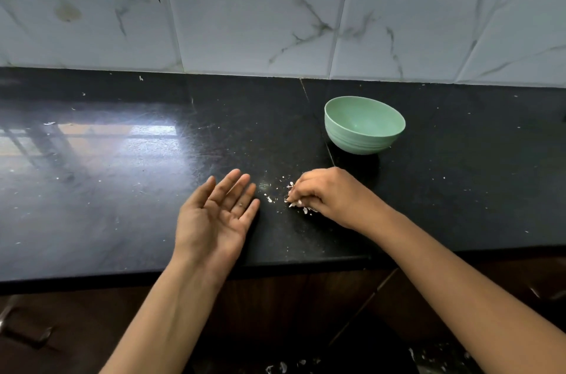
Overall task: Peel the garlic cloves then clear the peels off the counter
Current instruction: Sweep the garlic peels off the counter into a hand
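Note:
White garlic peels (296,204) lie in a small cluster on the black counter (122,190), with finer flecks scattered to their left. My right hand (324,193) rests over the cluster with curled fingers, pinching some peels at the fingertips. My left hand (214,214) is held palm up with straight fingers just left of the flecks, holding nothing. A green bowl (364,125) stands behind my right hand; what its inside holds is not visible from here.
A marble-tiled wall (306,12) backs the counter. The counter's front edge (275,266) runs just under my wrists, with dark cabinet doors below. More white peel scraps (281,367) lie on the floor below.

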### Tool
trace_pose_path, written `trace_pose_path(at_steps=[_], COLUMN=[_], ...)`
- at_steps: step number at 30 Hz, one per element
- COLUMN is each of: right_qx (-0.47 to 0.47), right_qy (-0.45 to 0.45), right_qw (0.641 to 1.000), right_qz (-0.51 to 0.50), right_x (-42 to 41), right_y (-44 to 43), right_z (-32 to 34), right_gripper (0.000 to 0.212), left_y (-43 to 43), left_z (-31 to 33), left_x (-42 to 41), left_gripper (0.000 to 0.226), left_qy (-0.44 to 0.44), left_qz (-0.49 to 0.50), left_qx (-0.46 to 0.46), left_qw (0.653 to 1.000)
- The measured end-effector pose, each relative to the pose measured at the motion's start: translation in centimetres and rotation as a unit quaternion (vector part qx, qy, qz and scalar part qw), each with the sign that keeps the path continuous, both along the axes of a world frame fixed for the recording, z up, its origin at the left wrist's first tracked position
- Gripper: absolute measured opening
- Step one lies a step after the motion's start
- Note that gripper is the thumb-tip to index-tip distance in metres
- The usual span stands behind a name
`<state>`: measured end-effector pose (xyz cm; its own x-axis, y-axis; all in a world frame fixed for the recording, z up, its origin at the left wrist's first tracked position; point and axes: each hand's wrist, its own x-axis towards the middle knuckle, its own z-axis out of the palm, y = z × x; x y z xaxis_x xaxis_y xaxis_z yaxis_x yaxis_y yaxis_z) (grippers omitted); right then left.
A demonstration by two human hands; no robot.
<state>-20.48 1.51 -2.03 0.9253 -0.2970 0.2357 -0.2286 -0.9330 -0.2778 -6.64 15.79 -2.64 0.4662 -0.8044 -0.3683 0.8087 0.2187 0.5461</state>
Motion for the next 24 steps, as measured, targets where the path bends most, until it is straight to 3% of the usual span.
trace_pose_path(at_steps=[2,4,7,11,15,19,24], right_qx=[0.064,0.197,0.323,0.261,0.174,0.168,0.143], right_qy=[-0.017,-0.063,-0.131,-0.045,0.014,0.068,0.070], right_qw=[0.996,0.971,0.932,0.963,0.983,0.981,0.985], right_qz=[-0.061,-0.121,-0.095,-0.053,-0.064,-0.064,-0.068], right_x=[0.5,0.9,1.7,3.2,3.6,3.3,2.9], right_y=[-0.9,-1.4,-0.6,2.0,3.1,3.1,3.4], right_z=[0.4,1.6,3.9,5.6,6.0,6.7,7.8], right_gripper=[0.014,0.014,0.018,0.014,0.019,0.027,0.038], left_y=[-1.1,-2.2,-3.8,-4.9,-5.0,-5.2,-5.5], left_z=[0.0,0.1,0.4,1.0,1.3,0.6,0.3], left_x=[-0.4,-0.8,-1.6,-2.6,-2.8,-2.6,-2.7], left_gripper=[0.040,0.043,0.047,0.050,0.069,0.053,0.039], left_qy=[0.039,0.070,0.105,0.157,0.195,0.219,0.204], left_qz=[0.008,0.008,0.001,-0.003,-0.019,-0.029,-0.020], left_qx=[-0.017,-0.029,-0.034,-0.061,-0.096,-0.108,-0.110], left_qw=[0.999,0.997,0.994,0.986,0.976,0.969,0.973])
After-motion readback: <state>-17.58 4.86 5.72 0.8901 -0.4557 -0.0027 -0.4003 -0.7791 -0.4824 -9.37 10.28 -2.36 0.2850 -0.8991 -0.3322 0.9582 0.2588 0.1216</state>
